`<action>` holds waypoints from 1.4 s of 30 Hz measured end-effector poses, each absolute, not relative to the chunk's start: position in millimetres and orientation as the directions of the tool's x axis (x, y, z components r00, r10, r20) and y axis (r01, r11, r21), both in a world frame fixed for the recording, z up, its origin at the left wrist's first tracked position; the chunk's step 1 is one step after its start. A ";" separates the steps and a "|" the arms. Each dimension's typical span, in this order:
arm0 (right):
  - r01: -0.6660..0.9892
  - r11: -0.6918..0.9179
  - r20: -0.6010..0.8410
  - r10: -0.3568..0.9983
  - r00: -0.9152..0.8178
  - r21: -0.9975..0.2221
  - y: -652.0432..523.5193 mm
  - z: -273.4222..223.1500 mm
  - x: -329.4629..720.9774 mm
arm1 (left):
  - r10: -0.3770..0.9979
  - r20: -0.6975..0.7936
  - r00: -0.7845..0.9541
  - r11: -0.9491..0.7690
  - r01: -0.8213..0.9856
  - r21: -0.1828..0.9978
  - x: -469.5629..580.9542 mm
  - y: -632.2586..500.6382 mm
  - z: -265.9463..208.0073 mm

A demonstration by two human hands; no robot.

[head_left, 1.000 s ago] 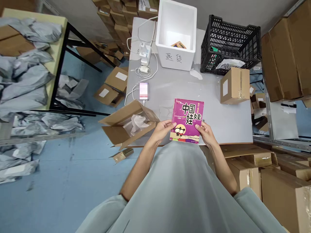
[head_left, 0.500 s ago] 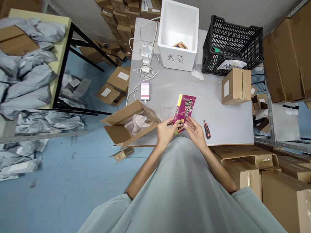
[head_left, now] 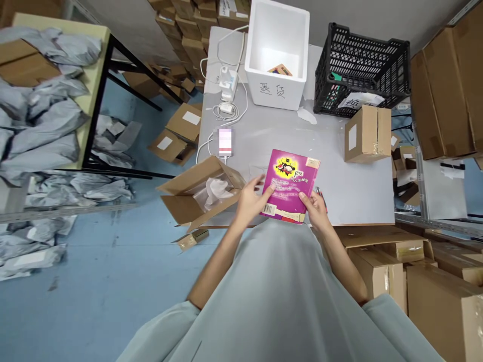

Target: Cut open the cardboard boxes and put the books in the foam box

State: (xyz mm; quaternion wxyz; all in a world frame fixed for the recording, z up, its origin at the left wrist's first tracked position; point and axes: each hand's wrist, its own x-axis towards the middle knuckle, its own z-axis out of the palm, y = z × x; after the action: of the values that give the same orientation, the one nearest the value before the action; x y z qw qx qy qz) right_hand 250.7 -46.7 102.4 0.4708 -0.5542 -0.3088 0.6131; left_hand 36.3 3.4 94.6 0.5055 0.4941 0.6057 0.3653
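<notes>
purple cartoon book: i grip it with both hands at the tabletop's near edge, best leaving its barcode uncovered.

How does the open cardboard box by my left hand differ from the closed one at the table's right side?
The open box has its flaps spread; the closed box is shut. Plastic shows inside the open box, while the closed box hides its contents. Both are brown cardboard.
</notes>
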 end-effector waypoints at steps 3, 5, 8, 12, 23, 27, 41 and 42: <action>-0.228 -0.384 -0.400 0.916 0.029 -0.895 -47.1 101.2 258.0 | 0.860 -0.475 0.189 0.490 -0.039 0.871 27.1 9.4 88.4; -0.221 -0.377 -0.396 0.917 0.046 -0.899 -45.5 97.3 258.9 | 0.850 -0.491 0.190 0.515 -0.104 0.851 29.4 5.4 88.5; -0.206 -0.380 -0.399 0.916 0.055 -0.902 -44.2 92.5 259.2 | 0.876 -0.465 0.126 0.479 -0.123 0.869 36.1 -3.4 92.7; -0.211 -0.375 -0.390 0.920 0.035 -0.903 -43.7 91.5 261.1 | 0.887 -0.446 0.122 0.460 -0.140 0.877 38.2 -7.6 96.8; 0.180 -0.229 -0.166 0.937 0.306 -0.957 -42.2 95.3 236.4 | 0.947 -0.302 -0.114 0.302 -0.011 0.953 58.5 -16.4 97.6; 0.005 -0.270 -0.267 0.954 0.134 -0.963 -48.0 103.9 207.6 | 0.969 -0.218 -0.120 0.234 0.144 0.961 78.0 -32.8 105.1; -0.288 -0.495 -0.508 0.860 -0.033 -0.820 -45.7 104.3 258.8 | 0.899 -0.417 0.136 0.411 0.071 0.909 18.4 3.0 96.2; -0.292 -0.499 -0.510 0.859 -0.045 -0.816 -46.6 104.1 261.0 | 0.873 -0.449 0.193 0.455 0.011 0.890 16.9 3.9 96.3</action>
State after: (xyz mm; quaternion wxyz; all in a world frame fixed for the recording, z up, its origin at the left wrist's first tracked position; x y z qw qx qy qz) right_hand 261.0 -46.6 104.1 0.4270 -0.5435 -0.2606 0.6741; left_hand 16.9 3.9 96.3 0.6569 0.4060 0.5442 0.3278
